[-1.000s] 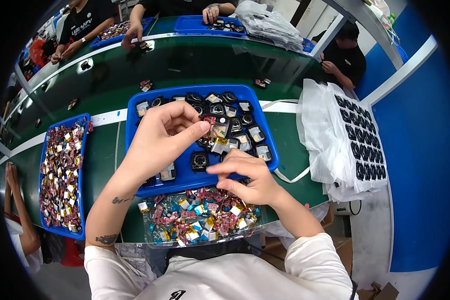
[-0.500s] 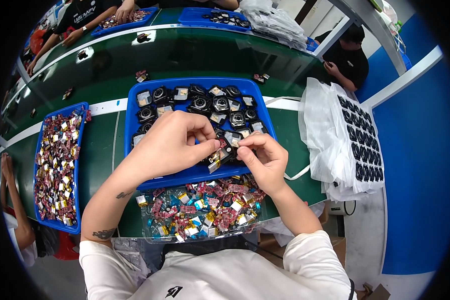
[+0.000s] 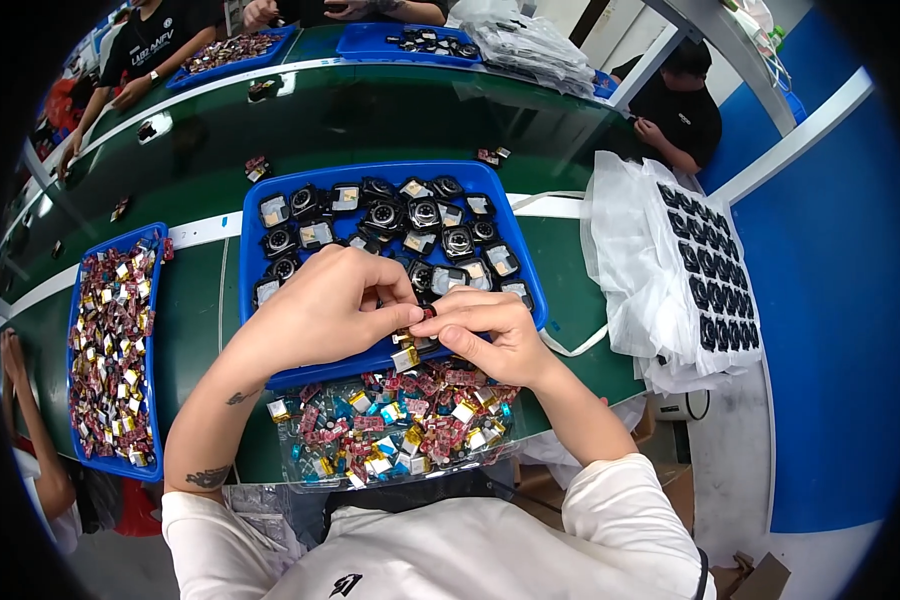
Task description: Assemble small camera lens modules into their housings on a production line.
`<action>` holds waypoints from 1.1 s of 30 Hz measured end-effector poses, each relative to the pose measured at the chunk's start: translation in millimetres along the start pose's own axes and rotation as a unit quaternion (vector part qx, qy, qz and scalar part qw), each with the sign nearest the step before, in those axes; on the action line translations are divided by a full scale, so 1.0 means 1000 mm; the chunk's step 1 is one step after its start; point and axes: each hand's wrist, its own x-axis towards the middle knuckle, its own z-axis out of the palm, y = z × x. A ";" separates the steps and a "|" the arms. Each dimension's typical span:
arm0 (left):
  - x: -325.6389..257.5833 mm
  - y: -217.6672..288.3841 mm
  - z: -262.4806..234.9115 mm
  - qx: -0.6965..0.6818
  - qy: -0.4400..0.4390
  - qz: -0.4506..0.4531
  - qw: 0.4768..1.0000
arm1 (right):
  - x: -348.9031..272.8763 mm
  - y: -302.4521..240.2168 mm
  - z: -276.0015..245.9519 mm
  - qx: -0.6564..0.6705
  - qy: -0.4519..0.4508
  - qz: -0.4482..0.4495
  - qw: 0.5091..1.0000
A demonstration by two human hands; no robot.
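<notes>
Circuit piece (image 3: 405,357) — long axis aslant, bodyward

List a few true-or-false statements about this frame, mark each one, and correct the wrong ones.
1. The left hand and right hand come together above the front of the wide blue tray of black cases. True.
2. The small part at their fingertips is all black. False: it has silver and yellow on it.
3. A clear tray of loose parts lies nearer the person than the wide blue tray. True.
4. The narrow blue tray stands to the right of the hands. False: it stands to the left.
5. The black pieces at right lie jumbled. False: they sit in rows.
</notes>
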 end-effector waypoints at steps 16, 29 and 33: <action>-0.006 0.017 0.008 0.072 0.004 0.054 0.996 | -0.009 0.004 -0.006 0.058 0.001 -0.037 0.998; -0.031 0.126 0.042 -0.242 -0.129 0.384 0.882 | -0.013 0.003 -0.008 0.076 0.044 -0.020 0.996; -0.036 0.172 0.094 -0.266 -0.142 0.516 0.802 | -0.013 0.004 -0.002 0.056 0.073 -0.040 0.995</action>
